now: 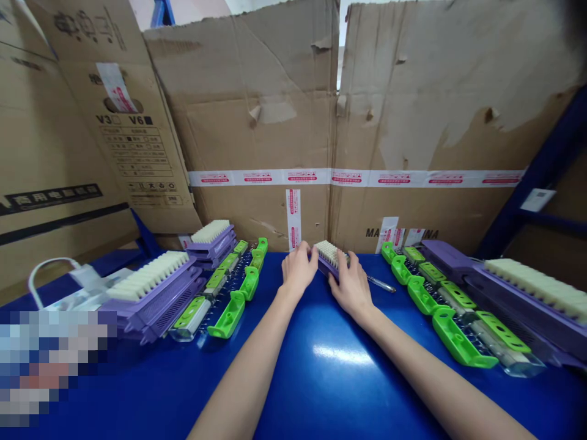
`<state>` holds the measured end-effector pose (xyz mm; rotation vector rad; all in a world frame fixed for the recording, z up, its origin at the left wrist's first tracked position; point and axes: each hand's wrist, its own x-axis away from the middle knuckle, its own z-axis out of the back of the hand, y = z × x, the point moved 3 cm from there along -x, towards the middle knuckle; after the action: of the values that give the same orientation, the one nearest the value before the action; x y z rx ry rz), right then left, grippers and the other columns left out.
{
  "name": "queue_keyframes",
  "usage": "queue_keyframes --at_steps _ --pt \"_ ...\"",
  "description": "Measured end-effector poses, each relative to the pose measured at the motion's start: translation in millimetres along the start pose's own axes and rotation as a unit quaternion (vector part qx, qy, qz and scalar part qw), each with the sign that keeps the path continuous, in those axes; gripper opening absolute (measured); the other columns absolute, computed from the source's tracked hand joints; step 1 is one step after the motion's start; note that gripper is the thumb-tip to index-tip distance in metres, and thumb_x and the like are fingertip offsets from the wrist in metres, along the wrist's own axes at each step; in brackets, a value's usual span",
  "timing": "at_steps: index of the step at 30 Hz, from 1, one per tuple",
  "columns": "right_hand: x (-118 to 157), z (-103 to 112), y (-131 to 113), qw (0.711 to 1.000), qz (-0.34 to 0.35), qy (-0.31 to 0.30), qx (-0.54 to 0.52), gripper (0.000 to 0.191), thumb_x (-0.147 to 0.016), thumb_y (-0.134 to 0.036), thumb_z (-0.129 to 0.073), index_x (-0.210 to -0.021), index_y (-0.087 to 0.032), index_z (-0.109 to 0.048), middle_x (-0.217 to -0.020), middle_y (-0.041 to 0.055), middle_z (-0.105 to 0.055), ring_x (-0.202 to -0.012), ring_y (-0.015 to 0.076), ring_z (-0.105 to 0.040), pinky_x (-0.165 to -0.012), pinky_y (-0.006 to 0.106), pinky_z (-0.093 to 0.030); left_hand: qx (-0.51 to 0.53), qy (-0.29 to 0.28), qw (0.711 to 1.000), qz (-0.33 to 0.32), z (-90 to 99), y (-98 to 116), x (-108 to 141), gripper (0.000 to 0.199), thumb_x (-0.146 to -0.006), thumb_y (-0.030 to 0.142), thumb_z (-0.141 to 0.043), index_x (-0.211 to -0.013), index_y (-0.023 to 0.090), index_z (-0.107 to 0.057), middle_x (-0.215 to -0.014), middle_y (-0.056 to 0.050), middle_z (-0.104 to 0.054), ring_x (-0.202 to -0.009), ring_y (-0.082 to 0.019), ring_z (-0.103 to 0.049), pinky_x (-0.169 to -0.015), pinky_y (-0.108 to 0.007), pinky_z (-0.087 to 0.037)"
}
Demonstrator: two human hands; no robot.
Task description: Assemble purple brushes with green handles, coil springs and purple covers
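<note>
Head view, left hand (299, 267) and right hand (353, 284) gripping purple brush (326, 264), left grip apparently narrow, blue table (316, 379) beneath.

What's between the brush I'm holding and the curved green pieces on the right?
Your right hand, then a slim, pen-like tool on the blue table, in the head view.

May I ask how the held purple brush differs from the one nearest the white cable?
The right hand partly covers the held brush; the cable-side brush lies untouched. The held brush slopes down rightward in view, the cable-side brush leftward. Both are purple with pale bristles.
</note>
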<state>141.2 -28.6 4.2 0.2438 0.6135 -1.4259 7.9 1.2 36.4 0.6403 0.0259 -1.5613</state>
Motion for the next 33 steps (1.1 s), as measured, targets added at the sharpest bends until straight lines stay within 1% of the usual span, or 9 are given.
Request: queue_keyframes --at_steps 5,8,11,15,19,23,27,30,33 --pt "0 2 4 0.996 -0.02 0.02 -0.08 0.051 -0.087 -0.034 -0.04 -0.132 -0.012 -0.038 -0.134 0.0203 -0.036 -0.11 0.0307 -0.052 -0.091 0.043 -0.043 0.0 -0.024 0.992 -0.124 -7.7 5 14 0.023 -0.091 0.04 -0.037 -0.1 0.022 -0.049 -0.102 -0.005 -0.064 -0.093 -0.02 -0.062 -0.072 -0.028 -0.044" --pt "0 5 8 0.981 -0.04 0.046 -0.186 0.047 -0.09 -0.036 -0.031 -0.131 -0.015 -0.042 -0.133 0.0157 -0.041 -0.107 0.0264 -0.054 -0.09 0.039 -0.045 0.078 -0.039 0.992 -0.094 -15.5 -7 16 0.026 -0.093 0.042 -0.032 -0.103 0.024 -0.046 -0.097 -0.003 -0.066 -0.089 -0.018 -0.064 -0.072 -0.027 -0.045" --pt "0 4 11 0.958 -0.03 0.028 -0.285 0.046 -0.091 -0.034 -0.029 -0.131 -0.015 -0.041 -0.127 0.0141 -0.049 -0.098 0.0234 -0.059 -0.089 0.039 -0.046 0.167 -0.025 0.985 -0.036 -16.6 -18 15 0.031 -0.094 0.045 -0.028 -0.113 0.023 -0.041 -0.094 -0.003 -0.068 -0.088 -0.017 -0.064 -0.074 -0.026 -0.045" --pt "2 0 10 0.939 0.019 -0.02 -0.342 0.045 -0.091 -0.034 -0.032 -0.131 -0.016 -0.039 -0.12 0.0109 -0.056 -0.098 0.0218 -0.059 -0.089 0.037 -0.047 0.125 -0.028 0.989 -0.079 -12.0 -17 18 0.056 -0.081 0.057 -0.05 -0.122 0.022 -0.037 -0.11 -0.007 -0.064 -0.098 -0.023 -0.062 -0.08 -0.03 -0.045" --pt "3 2 10 0.944 0.043 0.005 -0.328 0.041 -0.091 -0.029 -0.029 -0.128 -0.015 -0.041 -0.116 0.0099 -0.059 -0.102 0.0197 -0.058 -0.09 0.034 -0.046 0.053 -0.003 0.99 -0.134 -10.0 -17 20 0.072 -0.071 0.059 -0.06 -0.125 0.018 -0.036 -0.124 -0.013 -0.054 -0.112 -0.027 -0.053 -0.089 -0.036 -0.041" --pt "4 6 12 0.961 0.072 0.035 -0.264 0.041 -0.089 -0.026 -0.033 -0.127 -0.014 -0.042 -0.117 0.0126 -0.059 -0.102 0.021 -0.059 -0.089 0.035 -0.047 0.033 0.04 0.989 -0.142 -12.5 -26 15 0.064 -0.075 0.049 -0.059 -0.126 0.016 -0.036 -0.125 -0.013 -0.051 -0.115 -0.028 -0.049 -0.093 -0.04 -0.039" --pt "6 8 11 0.976 0.109 0.037 -0.184 0.042 -0.088 -0.024 -0.036 -0.128 -0.014 -0.042 -0.114 0.0129 -0.059 -0.091 0.0216 -0.062 -0.081 0.035 -0.05 0.031 0.077 0.985 -0.149 -13.5 -32 12 0.061 -0.078 0.044 -0.058 -0.127 0.016 -0.036 -0.123 -0.013 -0.051 -0.114 -0.029 -0.047 -0.093 -0.041 -0.039" --pt "7 17 8 0.982 0.134 0.042 -0.129 0.04 -0.088 -0.022 -0.035 -0.126 -0.014 -0.045 -0.113 0.0122 -0.059 -0.091 0.0214 -0.062 -0.075 0.033 -0.052 0.013 0.092 0.978 -0.187 -11.5 -29 15 0.062 -0.078 0.044 -0.057 -0.13 0.016 -0.036 -0.126 -0.014 -0.048 -0.116 -0.029 -0.045 -0.095 -0.043 -0.037" --pt "11 37 2 0.978 0.192 0.05 -0.07 0.035 -0.088 -0.02 -0.036 -0.12 -0.015 -0.051 -0.114 0.0116 -0.059 -0.096 0.0222 -0.06 -0.076 0.033 -0.051 -0.035 0.094 0.962 -0.254 -9.1 -21 19 0.056 -0.08 0.043 -0.055 -0.13 0.022 -0.04 -0.133 -0.014 -0.041 -0.123 -0.03 -0.038 -0.1 -0.046 -0.031"
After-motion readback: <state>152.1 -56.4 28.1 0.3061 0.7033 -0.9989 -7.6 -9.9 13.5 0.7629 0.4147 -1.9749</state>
